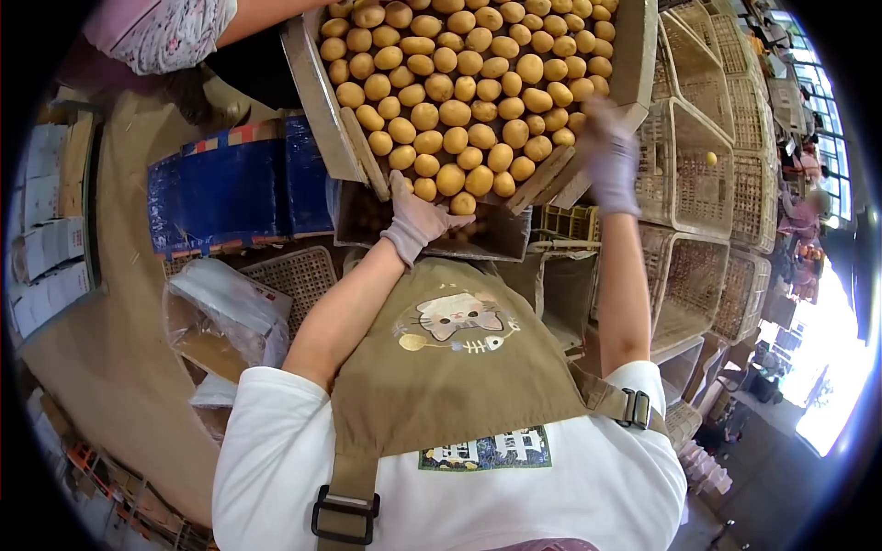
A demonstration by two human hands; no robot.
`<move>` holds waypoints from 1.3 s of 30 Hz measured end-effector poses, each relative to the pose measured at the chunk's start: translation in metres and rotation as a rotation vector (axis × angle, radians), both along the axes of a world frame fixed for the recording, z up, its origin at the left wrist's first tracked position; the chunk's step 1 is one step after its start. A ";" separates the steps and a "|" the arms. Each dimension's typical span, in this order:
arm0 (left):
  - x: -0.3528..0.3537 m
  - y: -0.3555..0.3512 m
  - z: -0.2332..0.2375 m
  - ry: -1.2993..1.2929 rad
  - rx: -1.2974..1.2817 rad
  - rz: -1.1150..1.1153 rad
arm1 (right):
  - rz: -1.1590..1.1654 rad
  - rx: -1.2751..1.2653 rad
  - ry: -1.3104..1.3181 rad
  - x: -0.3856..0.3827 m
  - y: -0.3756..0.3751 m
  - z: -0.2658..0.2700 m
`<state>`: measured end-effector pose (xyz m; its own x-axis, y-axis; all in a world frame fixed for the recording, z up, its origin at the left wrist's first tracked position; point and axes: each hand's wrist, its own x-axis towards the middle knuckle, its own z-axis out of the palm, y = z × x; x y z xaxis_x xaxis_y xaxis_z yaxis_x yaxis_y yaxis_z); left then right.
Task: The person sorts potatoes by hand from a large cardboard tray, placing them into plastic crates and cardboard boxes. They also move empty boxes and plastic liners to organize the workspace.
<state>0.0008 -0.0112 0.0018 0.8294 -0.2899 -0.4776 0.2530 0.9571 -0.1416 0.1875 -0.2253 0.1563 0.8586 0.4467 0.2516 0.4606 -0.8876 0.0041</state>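
Note:
Many yellow-brown potatoes [454,113] lie side by side on a wide tray with wooden side boards [317,101]. My left hand [421,220], in a pale glove, is at the tray's narrow lower mouth. Its fingers point up beside the potatoes at the left and its thumb stretches right, just under the lowest potato [463,204]. My right hand [611,156], also gloved, is over the right side board near the potatoes; motion smears its fingers. Below the mouth stands a box [514,234] with potatoes in its shaded inside, partly hidden by my left hand.
Stacked plastic crates [703,179] line the right side. At the left are a blue-covered box [220,193] and a basket holding clear plastic wrapping [230,308]. Another person's patterned sleeve [175,32] and forearm reach across the upper left.

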 end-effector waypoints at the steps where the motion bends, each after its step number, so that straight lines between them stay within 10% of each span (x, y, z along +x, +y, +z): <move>1: 0.001 0.002 0.001 0.001 -0.002 -0.009 | 0.166 0.036 0.128 -0.015 0.034 -0.013; 5: 0.000 0.004 0.003 0.026 0.002 -0.032 | 0.108 -0.523 0.460 -0.032 0.117 -0.064; 15: 0.002 0.004 0.011 0.037 0.037 -0.016 | 0.025 -0.599 0.587 -0.017 0.128 -0.051; 22: -0.002 0.005 0.005 0.067 -0.037 -0.006 | 0.276 0.309 0.203 -0.062 0.067 -0.033; 27: -0.002 0.006 0.010 0.107 -0.033 0.011 | -0.115 0.510 -0.002 -0.171 -0.089 -0.048; 29: 0.000 0.004 0.011 0.129 -0.013 -0.004 | -0.528 0.112 0.310 -0.209 -0.149 -0.071; 34: 0.000 0.001 0.001 0.035 0.007 -0.010 | -0.233 0.615 0.142 -0.169 -0.056 -0.031; 39: -0.003 0.004 -0.005 -0.012 0.015 -0.044 | 0.238 0.360 0.275 -0.079 0.103 -0.040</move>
